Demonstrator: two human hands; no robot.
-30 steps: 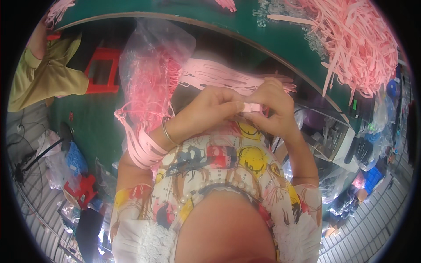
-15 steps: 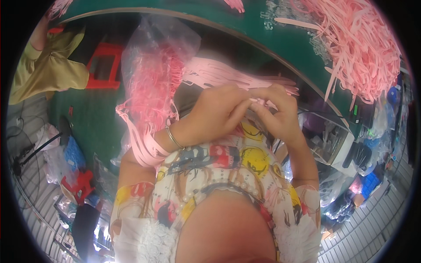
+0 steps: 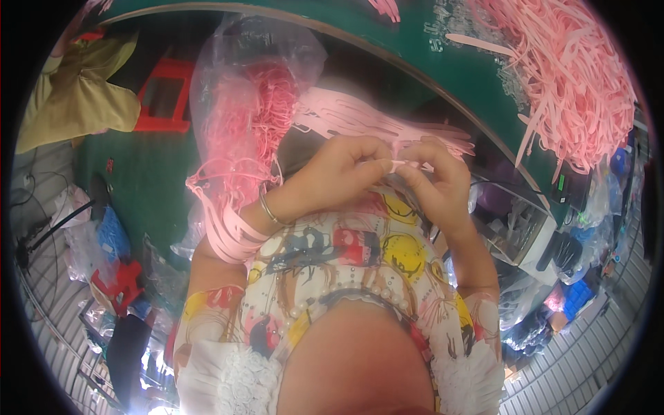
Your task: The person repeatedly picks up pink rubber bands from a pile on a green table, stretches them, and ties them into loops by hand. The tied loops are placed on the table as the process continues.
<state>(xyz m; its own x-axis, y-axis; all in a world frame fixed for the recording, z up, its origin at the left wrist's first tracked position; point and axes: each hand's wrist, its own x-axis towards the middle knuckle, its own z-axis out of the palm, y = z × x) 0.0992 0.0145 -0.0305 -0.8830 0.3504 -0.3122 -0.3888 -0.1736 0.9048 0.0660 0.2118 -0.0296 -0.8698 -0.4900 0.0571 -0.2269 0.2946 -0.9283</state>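
Note:
My left hand (image 3: pixel 349 164) and my right hand (image 3: pixel 436 174) meet in front of my chest, each pinching part of one small pink strap (image 3: pixel 399 164). Its ends are mostly hidden by my fingers. Just beyond my hands, a bundle of flat pink straps (image 3: pixel 353 116) lies across my lap. More pink strap loops (image 3: pixel 225 232) hang around my left forearm, above a bracelet. Next to that arm stands a clear plastic bag (image 3: pixel 238 90) filled with thin pink strips.
A green table (image 3: pixel 387 34) curves across the far side. On its right lie a large heap of pink straps (image 3: pixel 570 83) and small clear plastic pieces (image 3: pixel 512 79). A red stool (image 3: pixel 166 93) and a person in yellowish trousers (image 3: pixel 93 93) are at far left. Boxes and bags crowd the right.
My fingertips have drawn slightly apart, and more of the small pink strap shows between them. My view has shifted slightly. The loops remain around my left forearm.

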